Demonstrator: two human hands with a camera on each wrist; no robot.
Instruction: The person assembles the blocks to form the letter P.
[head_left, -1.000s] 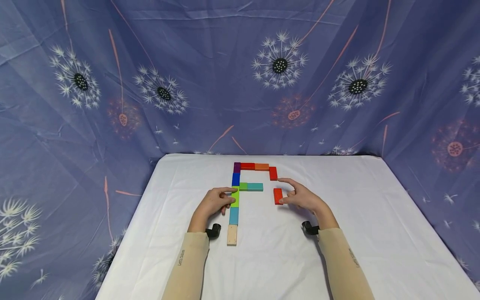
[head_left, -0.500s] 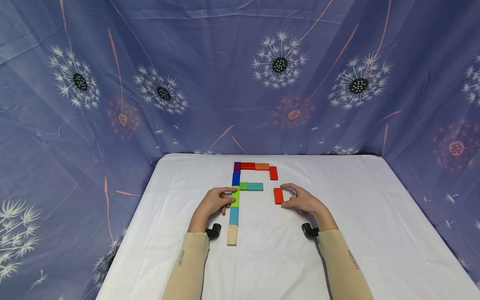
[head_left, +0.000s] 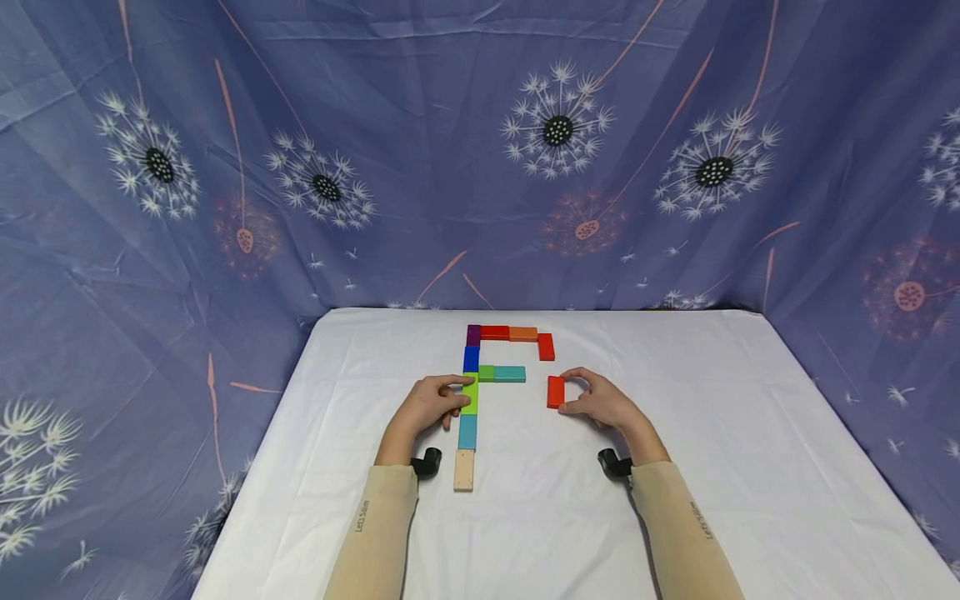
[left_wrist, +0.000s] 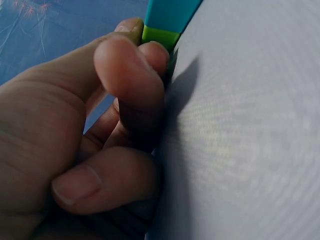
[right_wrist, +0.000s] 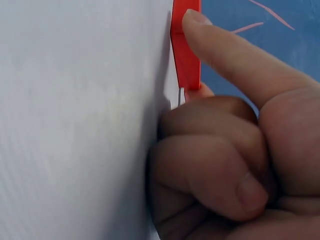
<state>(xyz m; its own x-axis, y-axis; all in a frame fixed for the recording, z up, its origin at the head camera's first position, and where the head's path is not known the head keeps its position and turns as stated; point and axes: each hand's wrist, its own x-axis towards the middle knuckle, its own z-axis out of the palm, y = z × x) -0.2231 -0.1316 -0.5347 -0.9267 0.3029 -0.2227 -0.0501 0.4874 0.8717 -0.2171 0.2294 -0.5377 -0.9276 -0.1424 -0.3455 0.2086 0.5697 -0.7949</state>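
Observation:
My left hand (head_left: 429, 402) holds a lime-green block (head_left: 470, 400) in a column of blocks, thumb and index finger on it. In the left wrist view the lower fingers hide much of that contact. My right hand (head_left: 600, 398) pinches a red block (head_left: 555, 392) lengthwise between thumb and index finger. The right wrist view shows the thumb on this red block (right_wrist: 187, 55), the other fingers curled below. Another red block (head_left: 546, 347) lies farther back, apart from the held one. An orange block (head_left: 523, 334) adjoins its top left corner.
Purple (head_left: 473, 336) and blue (head_left: 471, 359) blocks lie behind the lime-green block; teal (head_left: 467, 432) and plain wood (head_left: 464, 470) blocks lie in front. A red block (head_left: 495, 332) joins purple to orange. Green (head_left: 487, 373) and turquoise (head_left: 510, 374) blocks branch rightward. White cloth (head_left: 360, 342) covers the table.
My right index finger has drawn back from the farther red block to the nearer one's far end, the thumb staying at its near end. My left hand stays put.

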